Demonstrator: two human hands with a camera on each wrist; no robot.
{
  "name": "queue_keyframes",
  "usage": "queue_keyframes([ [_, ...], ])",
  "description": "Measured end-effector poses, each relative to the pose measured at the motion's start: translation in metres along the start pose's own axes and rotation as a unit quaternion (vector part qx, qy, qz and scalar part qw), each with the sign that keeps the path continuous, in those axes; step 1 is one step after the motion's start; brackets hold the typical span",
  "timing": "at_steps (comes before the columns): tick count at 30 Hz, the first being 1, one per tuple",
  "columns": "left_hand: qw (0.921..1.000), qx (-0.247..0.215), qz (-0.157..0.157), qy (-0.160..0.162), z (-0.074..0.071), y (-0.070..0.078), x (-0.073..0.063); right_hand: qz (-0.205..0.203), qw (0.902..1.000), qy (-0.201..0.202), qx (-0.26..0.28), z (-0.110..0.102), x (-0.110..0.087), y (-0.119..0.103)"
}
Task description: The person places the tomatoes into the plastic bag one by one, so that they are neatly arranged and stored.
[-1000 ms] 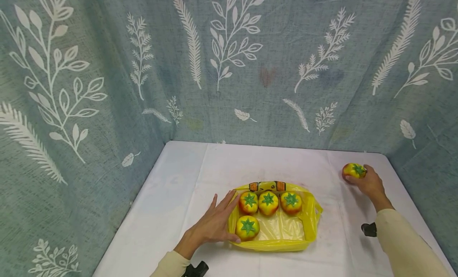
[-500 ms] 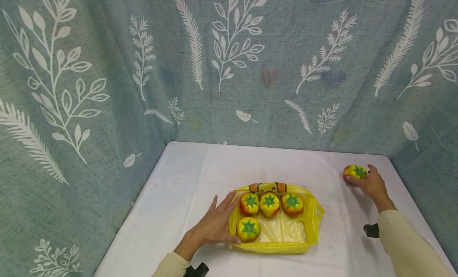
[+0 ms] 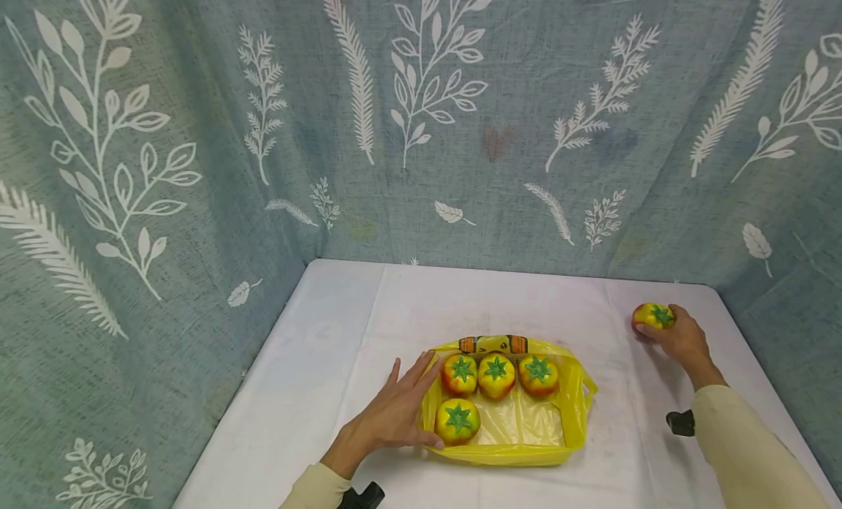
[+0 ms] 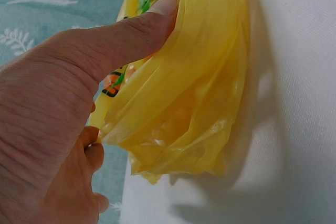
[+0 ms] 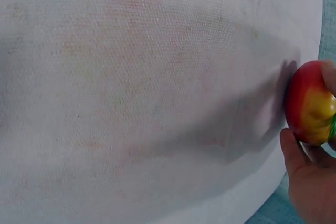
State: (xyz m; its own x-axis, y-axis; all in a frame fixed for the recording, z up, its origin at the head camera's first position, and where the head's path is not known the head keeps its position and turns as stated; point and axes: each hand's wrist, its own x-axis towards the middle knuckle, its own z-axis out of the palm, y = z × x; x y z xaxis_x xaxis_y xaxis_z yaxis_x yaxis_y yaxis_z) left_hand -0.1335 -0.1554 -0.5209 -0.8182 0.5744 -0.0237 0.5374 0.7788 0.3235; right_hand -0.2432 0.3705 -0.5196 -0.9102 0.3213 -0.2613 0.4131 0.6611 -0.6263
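In the head view my right hand (image 3: 680,342) grips a red-and-yellow toy tomato (image 3: 650,316) with a green star-shaped top, near the table's back right corner. Thumb and fingers sit on opposite sides of this tomato (image 5: 310,103) in the right wrist view. A yellow plastic bag (image 3: 493,453) lies mid-table, mouth up. Several similar tomatoes (image 3: 496,375) are in it, three in a back row and one at front left. Spread and mostly straight, my left hand (image 3: 393,414) rests at the bag's left edge. Its thumb (image 4: 152,24) lies over the rim in the left wrist view.
A white cloth (image 3: 316,392) covers the table. Blue-green leaf-patterned curtains (image 3: 421,202) stand along its back and sides. Dark wrist cameras (image 3: 680,423) are worn on both arms. The bag's handle (image 3: 588,392) sticks out on its right side.
The right hand's upper fingers lifted off the tomato half a second ago and now lie against it again. The left hand and the bag have stayed put.
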Motion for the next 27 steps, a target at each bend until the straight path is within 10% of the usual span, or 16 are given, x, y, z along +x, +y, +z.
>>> queue_keyframes([
  [27, 1.0000, 0.003, 0.000, -0.007, -0.003, 0.002, 0.002, -0.058, 0.9981, 0.011, 0.019, -0.022, -0.010, 0.005],
])
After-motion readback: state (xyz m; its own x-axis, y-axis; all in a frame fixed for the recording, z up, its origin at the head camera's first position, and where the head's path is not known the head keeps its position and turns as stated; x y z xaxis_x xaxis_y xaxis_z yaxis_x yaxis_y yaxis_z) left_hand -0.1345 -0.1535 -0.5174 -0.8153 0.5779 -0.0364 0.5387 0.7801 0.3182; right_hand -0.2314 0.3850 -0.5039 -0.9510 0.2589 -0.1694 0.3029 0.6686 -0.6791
